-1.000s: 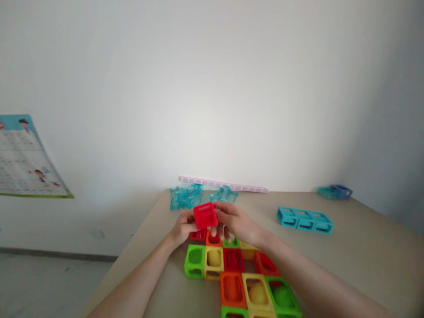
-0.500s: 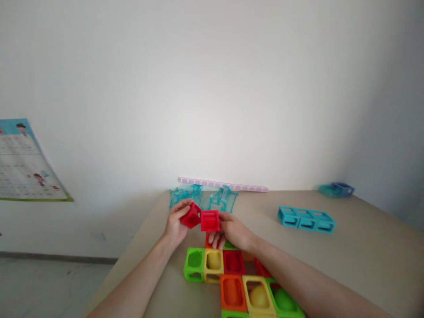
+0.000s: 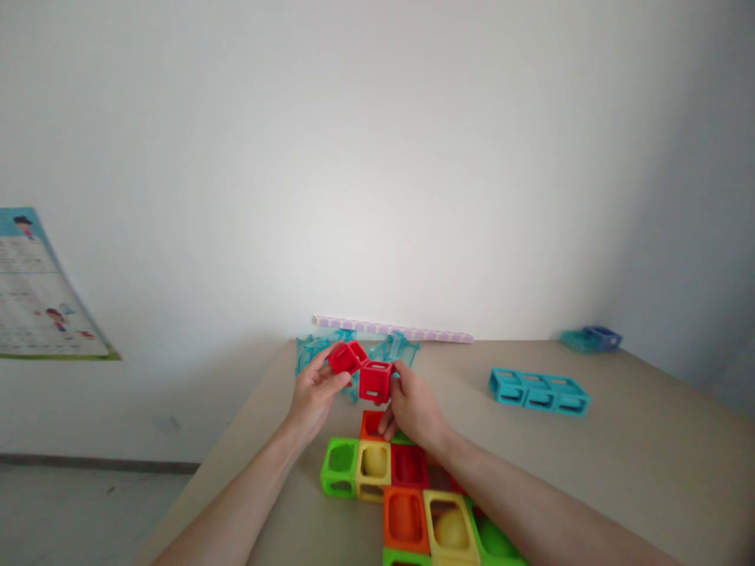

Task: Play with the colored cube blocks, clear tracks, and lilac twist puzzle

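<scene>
My left hand grips a red hollow cube block, which is tilted. A second red cube block sits in the fingers of my right hand, held more level. The two cubes meet near one corner; whether they are joined, I cannot tell. Both are raised above the table, just beyond a group of coloured cube blocks in green, yellow, red and orange. Some of those blocks have balls inside. My right hand and forearm hide part of the group.
Clear turquoise plastic pieces lie behind my hands, by a long purple-and-white strip along the wall. A row of blue cube blocks rests to the right. Farther back are a dark blue block and a teal piece.
Both hands have lifted the red cubes slightly. The left cube has turned and shifted right, toward the right one, whose side face now shows more. The whole view has shifted a little.
</scene>
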`<state>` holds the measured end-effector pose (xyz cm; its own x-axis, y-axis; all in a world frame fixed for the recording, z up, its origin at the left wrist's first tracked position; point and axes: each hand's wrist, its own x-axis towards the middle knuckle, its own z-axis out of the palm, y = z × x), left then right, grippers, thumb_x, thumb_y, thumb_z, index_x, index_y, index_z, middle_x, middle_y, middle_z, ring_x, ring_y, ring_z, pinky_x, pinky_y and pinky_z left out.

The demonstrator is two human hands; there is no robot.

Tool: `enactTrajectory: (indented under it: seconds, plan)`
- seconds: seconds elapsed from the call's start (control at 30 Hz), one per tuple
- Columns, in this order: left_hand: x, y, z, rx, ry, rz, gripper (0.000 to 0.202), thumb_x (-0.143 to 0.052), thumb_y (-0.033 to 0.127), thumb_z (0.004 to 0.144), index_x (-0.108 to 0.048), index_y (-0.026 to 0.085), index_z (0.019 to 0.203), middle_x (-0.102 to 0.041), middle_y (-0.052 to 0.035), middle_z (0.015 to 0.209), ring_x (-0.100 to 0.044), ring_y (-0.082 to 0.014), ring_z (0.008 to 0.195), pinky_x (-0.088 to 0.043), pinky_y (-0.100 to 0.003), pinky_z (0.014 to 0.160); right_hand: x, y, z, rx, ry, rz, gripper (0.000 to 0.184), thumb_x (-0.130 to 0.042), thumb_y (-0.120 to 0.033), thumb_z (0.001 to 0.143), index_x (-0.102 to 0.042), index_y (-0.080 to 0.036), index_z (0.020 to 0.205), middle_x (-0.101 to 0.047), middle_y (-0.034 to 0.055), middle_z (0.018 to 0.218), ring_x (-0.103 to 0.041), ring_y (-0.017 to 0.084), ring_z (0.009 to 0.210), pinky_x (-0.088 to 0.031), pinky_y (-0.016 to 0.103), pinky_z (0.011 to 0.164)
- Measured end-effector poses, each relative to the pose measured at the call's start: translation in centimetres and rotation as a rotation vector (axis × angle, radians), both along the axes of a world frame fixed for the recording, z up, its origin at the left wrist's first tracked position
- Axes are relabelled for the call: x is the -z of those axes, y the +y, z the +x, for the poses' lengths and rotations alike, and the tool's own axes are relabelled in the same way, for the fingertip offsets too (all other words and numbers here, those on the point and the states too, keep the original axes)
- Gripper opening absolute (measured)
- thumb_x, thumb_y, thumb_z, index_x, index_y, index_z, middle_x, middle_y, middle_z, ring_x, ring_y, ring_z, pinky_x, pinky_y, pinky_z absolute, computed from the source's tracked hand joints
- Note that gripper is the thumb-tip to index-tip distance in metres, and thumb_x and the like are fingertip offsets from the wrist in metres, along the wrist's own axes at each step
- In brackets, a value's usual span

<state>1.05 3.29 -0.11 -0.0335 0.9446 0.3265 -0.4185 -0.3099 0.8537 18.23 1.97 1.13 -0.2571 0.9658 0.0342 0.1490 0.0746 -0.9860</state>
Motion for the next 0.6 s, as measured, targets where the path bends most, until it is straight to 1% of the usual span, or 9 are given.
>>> enactTrajectory:
  seconds: [0.07,0.13,0.23,0.27,0.33,0.4,0.47,0.53,0.6]
  plan:
    - [0.2,0.2,-0.3,-0.015,0.06,-0.024,0.054,-0.079,0.024,0.065,-0.062,0.016,0.115,-0.074,-0.0077,0.091,-0.067,-0.0173,0.076,-0.05,-0.025,0.064,-0.1,-0.2,0.3,0.058,-0.053,0.108,0.01,-0.037,-0.027,0.09,-0.045,-0.023,0.095,-0.055,-0.0061,0.049,-0.057,0.013,0.037,-0.039,0.018,0.034]
    - [0.5,0.3,-0.5,0.007,0.14,-0.042,0.046,-0.078,0.027,0.066,-0.066,0.015,0.108,-0.073,-0.0045,0.079,-0.063,-0.0136,0.063,-0.046,-0.021,0.056,-0.4,-0.3,0.6,0.105,-0.109,0.229,0.014,-0.037,-0.022,0.089,-0.05,-0.023,0.092,-0.057,-0.0048,0.051,-0.056,0.012,0.038,-0.04,0.019,0.038]
    - [0.6,0.1,-0.7,0.034,0.215,-0.03,0.045,-0.078,0.028,0.067,-0.066,0.016,0.109,-0.071,-0.0008,0.072,-0.058,-0.0101,0.055,-0.041,-0.019,0.05,-0.8,-0.4,0.7,0.124,-0.164,0.36,0.024,-0.034,-0.015,0.087,-0.056,-0.022,0.091,-0.057,-0.0034,0.054,-0.056,0.012,0.042,-0.042,0.02,0.044]
    - [0.6,0.0,-0.8,0.043,0.232,-0.016,0.046,-0.077,0.027,0.067,-0.065,0.017,0.111,-0.071,-0.0003,0.073,-0.058,-0.01,0.056,-0.041,-0.019,0.051,-0.9,-0.5,0.7,0.124,-0.172,0.385,0.026,-0.033,-0.013,0.086,-0.057,-0.021,0.091,-0.057,-0.003,0.055,-0.056,0.012,0.043,-0.042,0.021,0.046]
    - [0.3,-0.3,-0.9,0.073,0.283,0.014,0.05,-0.078,0.026,0.067,-0.062,0.019,0.113,-0.072,-0.001,0.08,-0.061,-0.0115,0.063,-0.045,-0.02,0.058,-1.1,-0.5,0.7,0.127,-0.187,0.431,0.029,-0.033,-0.011,0.086,-0.059,-0.02,0.091,-0.057,-0.0021,0.058,-0.055,0.011,0.044,-0.042,0.021,0.047]
    - [-0.1,-0.6,-0.9,0.1,0.35,0.045,0.053,-0.08,0.025,0.064,-0.061,0.019,0.113,-0.073,-0.0036,0.091,-0.065,-0.0153,0.076,-0.049,-0.023,0.07,-1.2,-0.6,0.7,0.128,-0.193,0.474,0.03,-0.034,-0.011,0.085,-0.062,-0.02,0.092,-0.058,-0.0006,0.065,-0.054,0.01,0.046,-0.042,0.02,0.049]
    - [-0.2,-0.8,-0.7,0.103,0.408,0.083,0.054,-0.081,0.025,0.062,-0.059,0.018,0.112,-0.071,-0.0069,0.102,-0.066,-0.0201,0.088,-0.051,-0.028,0.079,-1.3,-0.6,0.7,0.125,-0.178,0.494,0.031,-0.034,-0.013,0.087,-0.063,-0.02,0.097,-0.06,0.0007,0.071,-0.053,0.01,0.048,-0.042,0.021,0.051]
    - [0.0,-0.8,-0.3,0.03,0.453,0.14,0.053,-0.08,0.026,0.063,-0.058,0.018,0.111,-0.069,-0.009,0.108,-0.066,-0.0226,0.094,-0.051,-0.032,0.084,-1.2,-0.6,0.8,0.105,-0.133,0.478,0.033,-0.034,-0.018,0.09,-0.061,-0.02,0.108,-0.062,0.0016,0.077,-0.053,0.011,0.051,-0.044,0.022,0.054]
    - [0.6,-0.6,0.0,-0.134,0.52,0.231,0.047,-0.078,0.026,0.067,-0.06,0.019,0.109,-0.067,-0.0091,0.112,-0.064,-0.023,0.098,-0.049,-0.035,0.089,-1.1,-0.5,0.9,0.082,-0.047,0.433,0.035,-0.034,-0.022,0.091,-0.057,-0.021,0.119,-0.064,0.0025,0.084,-0.055,0.012,0.058,-0.046,0.024,0.058]
